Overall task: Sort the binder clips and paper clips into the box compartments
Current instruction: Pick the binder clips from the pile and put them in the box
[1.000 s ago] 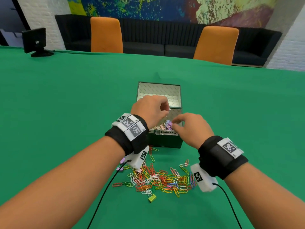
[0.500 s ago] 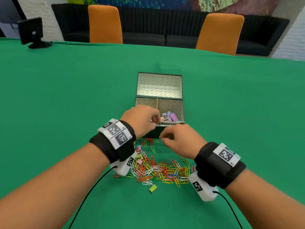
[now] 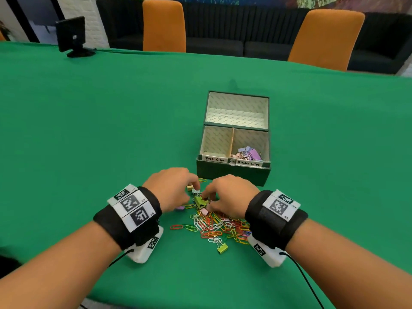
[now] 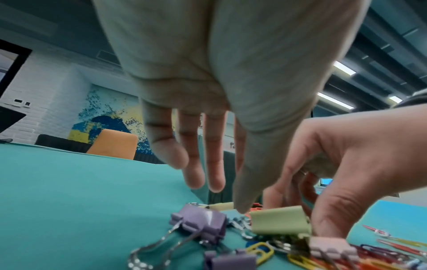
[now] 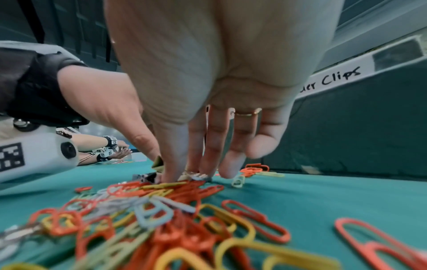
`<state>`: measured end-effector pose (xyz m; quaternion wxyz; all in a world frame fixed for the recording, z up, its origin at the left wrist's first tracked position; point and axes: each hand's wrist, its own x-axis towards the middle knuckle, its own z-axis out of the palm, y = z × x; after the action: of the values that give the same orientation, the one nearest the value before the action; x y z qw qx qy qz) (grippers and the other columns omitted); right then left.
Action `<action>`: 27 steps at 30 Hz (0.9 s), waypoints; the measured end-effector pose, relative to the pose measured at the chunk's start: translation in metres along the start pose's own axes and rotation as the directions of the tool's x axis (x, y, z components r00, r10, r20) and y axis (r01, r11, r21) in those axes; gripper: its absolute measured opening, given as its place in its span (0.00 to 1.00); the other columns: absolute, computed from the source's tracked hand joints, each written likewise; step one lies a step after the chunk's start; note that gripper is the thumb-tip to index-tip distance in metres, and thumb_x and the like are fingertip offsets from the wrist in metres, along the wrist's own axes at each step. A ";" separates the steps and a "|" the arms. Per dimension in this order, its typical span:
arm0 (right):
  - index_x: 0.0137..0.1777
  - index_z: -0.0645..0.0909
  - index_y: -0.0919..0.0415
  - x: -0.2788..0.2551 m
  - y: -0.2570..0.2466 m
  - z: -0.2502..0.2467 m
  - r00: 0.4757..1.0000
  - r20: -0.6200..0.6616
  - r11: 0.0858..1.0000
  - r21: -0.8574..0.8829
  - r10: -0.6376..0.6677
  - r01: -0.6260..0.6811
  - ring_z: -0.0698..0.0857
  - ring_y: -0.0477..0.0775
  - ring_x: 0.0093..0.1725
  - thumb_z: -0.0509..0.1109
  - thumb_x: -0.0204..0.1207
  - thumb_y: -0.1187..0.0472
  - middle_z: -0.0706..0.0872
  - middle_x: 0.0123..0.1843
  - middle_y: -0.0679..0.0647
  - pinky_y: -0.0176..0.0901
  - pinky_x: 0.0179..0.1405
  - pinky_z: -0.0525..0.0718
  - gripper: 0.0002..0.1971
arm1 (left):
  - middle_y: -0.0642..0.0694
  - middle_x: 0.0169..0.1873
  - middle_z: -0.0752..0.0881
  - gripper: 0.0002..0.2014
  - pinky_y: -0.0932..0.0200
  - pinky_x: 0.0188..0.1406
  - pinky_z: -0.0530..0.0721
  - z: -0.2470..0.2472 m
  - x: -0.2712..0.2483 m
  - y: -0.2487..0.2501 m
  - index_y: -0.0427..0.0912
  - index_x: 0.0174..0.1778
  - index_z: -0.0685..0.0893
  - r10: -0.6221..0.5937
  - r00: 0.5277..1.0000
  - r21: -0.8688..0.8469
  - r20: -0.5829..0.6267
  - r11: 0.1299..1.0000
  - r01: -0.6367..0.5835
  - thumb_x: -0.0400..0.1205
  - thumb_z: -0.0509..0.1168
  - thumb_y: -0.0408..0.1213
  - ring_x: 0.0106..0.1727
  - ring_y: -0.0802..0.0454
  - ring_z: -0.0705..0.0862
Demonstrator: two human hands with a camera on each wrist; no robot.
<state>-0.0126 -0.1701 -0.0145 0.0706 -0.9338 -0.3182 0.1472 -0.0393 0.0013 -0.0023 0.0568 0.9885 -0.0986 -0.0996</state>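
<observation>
My right hand point(image 3: 229, 195) pinches the olive-green metal binder clip point(image 3: 199, 201), seemingly lying crosswise; my left hand point(image 3: 171, 188) hovers, fingers loosely spread.

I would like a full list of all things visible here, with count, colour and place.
box: one, dark green, table centre
binder clips in box: several, purple and pink, right compartment
loose binder clips: several, green, purple, pink, at the pile
paper clips: many, mixed colours, before the box
chairs: two, orange, beyond table
monitor: one, black, far left
table: one, green
left hand: over pile
right hand: over pile
</observation>
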 end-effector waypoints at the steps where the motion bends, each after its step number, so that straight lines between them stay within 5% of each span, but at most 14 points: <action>1: 0.61 0.84 0.43 0.000 0.000 0.001 1.000 -0.002 1.000 0.012 0.016 -0.016 0.84 0.53 0.52 0.72 0.74 0.44 0.86 0.53 0.45 0.42 0.42 0.76 0.16 | 0.55 0.54 0.82 0.17 0.54 0.51 0.80 0.002 0.001 -0.002 0.61 0.58 0.82 -0.013 1.000 0.008 0.003 1.000 0.013 0.76 0.65 0.36 0.56 0.50 0.82; 8: 0.44 0.82 0.48 -0.007 0.014 0.005 0.998 -0.034 0.991 0.124 0.058 -0.054 0.81 0.49 0.44 0.77 0.69 0.48 0.79 0.42 0.42 0.42 0.40 0.78 0.09 | 0.53 0.46 0.89 0.14 0.59 0.45 0.81 0.013 0.008 -0.014 0.56 0.55 0.85 -0.086 0.994 -0.038 0.064 0.995 0.089 0.74 0.71 0.41 0.49 0.51 0.85; 14: 0.35 0.79 0.48 -0.014 0.023 0.003 0.997 -0.045 0.980 0.190 0.068 -0.058 0.84 0.48 0.41 0.78 0.69 0.53 0.87 0.40 0.45 0.40 0.36 0.75 0.09 | 0.53 0.45 0.89 0.11 0.55 0.47 0.84 0.013 0.010 -0.014 0.56 0.51 0.88 -0.083 0.994 -0.042 0.066 0.995 0.085 0.75 0.71 0.53 0.49 0.49 0.86; 18: 0.39 0.86 0.49 -0.018 0.026 -0.006 0.994 -0.081 0.965 0.260 0.069 -0.046 0.83 0.41 0.36 0.79 0.69 0.51 0.87 0.35 0.43 0.38 0.38 0.80 0.06 | 0.56 0.35 0.86 0.09 0.57 0.42 0.80 0.009 0.009 -0.014 0.54 0.49 0.88 -0.088 0.995 -0.051 0.054 0.995 0.091 0.80 0.65 0.51 0.43 0.51 0.85; 23: 0.51 0.90 0.50 -0.025 0.036 -0.010 0.986 -0.143 0.942 0.334 0.082 -0.030 0.79 0.28 0.28 0.72 0.78 0.57 0.85 0.34 0.35 0.23 0.34 0.72 0.06 | 0.55 0.34 0.86 0.06 0.57 0.39 0.77 0.009 0.008 -0.015 0.54 0.45 0.82 -0.079 0.997 -0.132 0.016 0.988 0.081 0.80 0.66 0.51 0.39 0.54 0.83; 27: 0.50 0.89 0.49 -0.036 0.042 -0.018 0.982 -0.169 0.916 0.401 0.085 -0.011 0.86 0.42 0.29 0.70 0.80 0.59 0.90 0.38 0.41 0.30 0.36 0.83 0.07 | 0.52 0.34 0.88 0.08 0.59 0.35 0.80 0.003 0.007 -0.010 0.51 0.41 0.81 -0.030 1.000 -0.313 -0.003 0.949 0.028 0.77 0.71 0.50 0.31 0.56 0.84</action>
<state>-0.0100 -0.2255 0.0010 0.2843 -0.9170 -0.2506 0.1241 -0.0317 0.0095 -0.0075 0.2117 0.9687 -0.0669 -0.1110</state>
